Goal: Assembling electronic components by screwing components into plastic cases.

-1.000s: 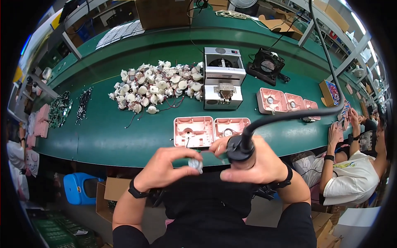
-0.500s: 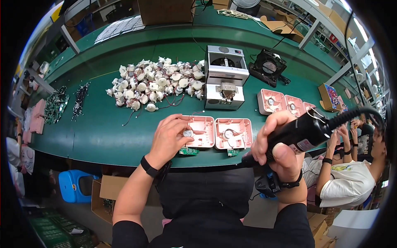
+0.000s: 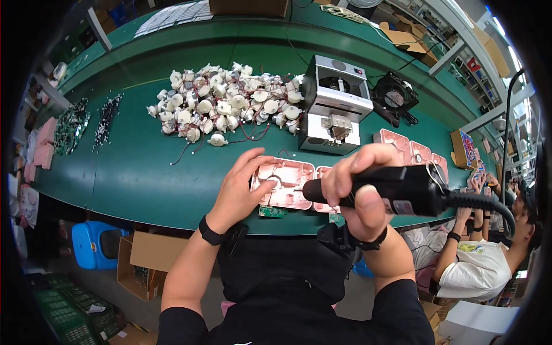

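A pink plastic housing (image 3: 296,167) lies open side up near the bench's front edge, with a round white-and-metal part (image 3: 274,182) at its left. My left hand (image 3: 238,187) is open, its thumb on that round part and its fingers stretched over the housing's left edge. In my right hand (image 3: 362,192) is a black corded electric screwdriver (image 3: 402,187), closed fingers round its body. Its tip points left and hangs over the housing's right portion; contact is unclear. Below the housing sits a green circuit board (image 3: 272,212). A second pink housing (image 3: 322,172) is mostly hidden behind the screwdriver.
White motor-like parts with wires (image 3: 230,103) are heaped farther back. Beside them stands a white-and-black machine (image 3: 333,109), then a black fan (image 3: 394,96). More pink housings (image 3: 397,140) line the right. Loose circuit boards (image 3: 73,127) lie far left. A co-worker (image 3: 477,259) sits at right.
The screwdriver has swung left and over the near housing in my right hand. My left fingers have spread from their pinch, the thumb staying by the round part. The view has shifted slightly.
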### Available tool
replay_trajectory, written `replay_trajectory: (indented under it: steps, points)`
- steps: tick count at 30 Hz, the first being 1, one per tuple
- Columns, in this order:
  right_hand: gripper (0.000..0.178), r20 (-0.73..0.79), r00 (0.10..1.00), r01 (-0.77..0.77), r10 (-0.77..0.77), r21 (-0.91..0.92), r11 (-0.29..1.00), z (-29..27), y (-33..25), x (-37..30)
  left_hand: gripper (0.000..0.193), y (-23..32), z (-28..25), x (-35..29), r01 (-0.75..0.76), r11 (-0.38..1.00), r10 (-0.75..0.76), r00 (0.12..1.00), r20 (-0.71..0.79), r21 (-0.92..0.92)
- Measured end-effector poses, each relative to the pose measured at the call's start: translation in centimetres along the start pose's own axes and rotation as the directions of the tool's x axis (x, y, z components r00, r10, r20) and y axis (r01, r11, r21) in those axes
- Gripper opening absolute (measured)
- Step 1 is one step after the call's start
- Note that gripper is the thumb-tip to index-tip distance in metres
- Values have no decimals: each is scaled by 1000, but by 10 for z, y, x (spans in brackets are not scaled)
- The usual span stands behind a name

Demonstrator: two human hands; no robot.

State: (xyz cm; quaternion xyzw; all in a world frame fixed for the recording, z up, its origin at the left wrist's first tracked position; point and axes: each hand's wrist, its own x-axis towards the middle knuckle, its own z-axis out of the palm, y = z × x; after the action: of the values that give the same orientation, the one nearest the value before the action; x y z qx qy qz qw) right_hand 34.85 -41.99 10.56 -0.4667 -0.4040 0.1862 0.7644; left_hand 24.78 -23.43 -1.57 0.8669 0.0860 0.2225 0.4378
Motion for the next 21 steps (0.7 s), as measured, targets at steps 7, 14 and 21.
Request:
replay_trajectory:
  steps: [7,14,21]
  points:
    - [40,-15,998,-57,56,-114,992,-1,40,12,45,-6,5,-1,84,987,-85,996,-1,-136]
    - [35,2,997,-81,82,-67,994,3,50,16,49,-5,4,-3,127,973,-129,992,2,-195]
    - [32,18,995,-95,100,-196,976,9,60,22,50,-5,5,-1,95,975,-100,995,-19,-199]
